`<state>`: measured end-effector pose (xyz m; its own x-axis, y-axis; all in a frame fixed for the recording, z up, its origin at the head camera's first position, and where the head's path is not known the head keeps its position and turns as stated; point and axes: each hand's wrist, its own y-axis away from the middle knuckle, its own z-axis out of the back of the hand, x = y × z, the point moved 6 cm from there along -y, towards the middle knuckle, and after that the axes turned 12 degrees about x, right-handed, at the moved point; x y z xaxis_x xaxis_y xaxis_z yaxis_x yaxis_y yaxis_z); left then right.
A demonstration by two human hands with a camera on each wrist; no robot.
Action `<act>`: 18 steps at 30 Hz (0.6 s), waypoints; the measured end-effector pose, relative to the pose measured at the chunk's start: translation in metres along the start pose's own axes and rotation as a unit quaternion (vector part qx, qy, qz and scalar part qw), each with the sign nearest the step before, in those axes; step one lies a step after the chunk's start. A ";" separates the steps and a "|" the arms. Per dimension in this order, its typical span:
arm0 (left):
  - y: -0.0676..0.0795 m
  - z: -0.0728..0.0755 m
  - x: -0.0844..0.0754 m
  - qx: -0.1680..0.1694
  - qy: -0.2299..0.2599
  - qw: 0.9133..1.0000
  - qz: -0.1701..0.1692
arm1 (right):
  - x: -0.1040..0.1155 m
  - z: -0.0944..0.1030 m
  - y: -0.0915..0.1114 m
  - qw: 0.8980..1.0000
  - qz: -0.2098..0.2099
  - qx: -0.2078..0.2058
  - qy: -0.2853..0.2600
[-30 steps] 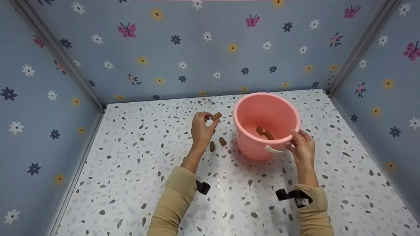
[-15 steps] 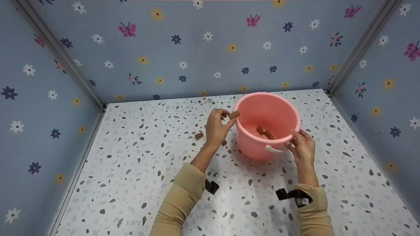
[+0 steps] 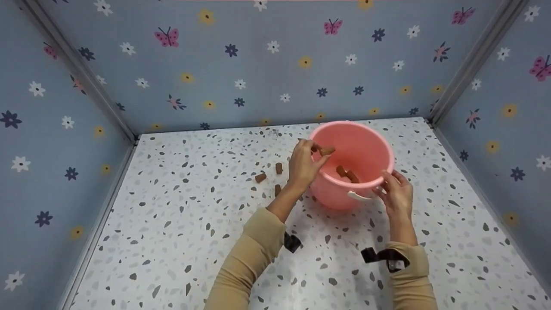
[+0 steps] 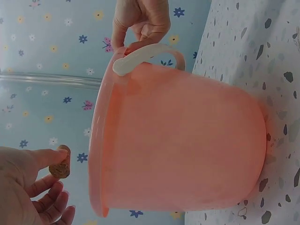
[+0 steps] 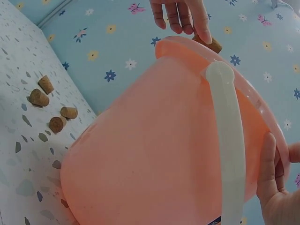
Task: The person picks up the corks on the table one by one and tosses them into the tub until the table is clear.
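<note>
My left hand [image 3: 304,165] pinches a brown cork [image 3: 327,151] between thumb and fingers, just over the left rim of a pink bucket [image 3: 333,196]. In the left wrist view that cork [image 4: 60,164] stands beyond the bucket's mouth, held near its end by the thumb. Fingers and thumb of my right hand [image 3: 398,193] grip the rim at the bucket's near right side. Two corks [image 3: 352,176] show on the bucket floor. Several more corks [image 5: 39,97] lie on the terrazzo-patterned table left of the bucket, partly hidden by my left arm in the head view.
The bucket's white handle [image 3: 359,196] hangs down on its near side. Blue flowered panels [image 3: 258,69] wall in the table [image 3: 172,224] at the back and both sides. A black strap mount [image 3: 292,242] juts from the left sleeve.
My left hand has carried the pinched cork rightward, from above the table to over the bucket's rim. Corks on the table behind that hand have come into view. The right hand stays put.
</note>
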<state>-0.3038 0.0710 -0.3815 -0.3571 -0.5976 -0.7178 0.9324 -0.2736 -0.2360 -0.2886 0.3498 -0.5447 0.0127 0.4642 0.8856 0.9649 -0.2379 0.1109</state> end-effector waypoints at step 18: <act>-0.005 -0.025 -0.015 0.028 0.009 0.999 -0.012 | -0.011 0.009 -0.010 0.999 0.011 0.027 -0.040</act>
<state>-0.3016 0.0999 -0.3858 -0.3772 -0.5774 -0.7241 0.9191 -0.3297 -0.2160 -0.2957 0.3543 -0.5596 0.0518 0.5260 0.8489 0.9771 -0.2025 0.0659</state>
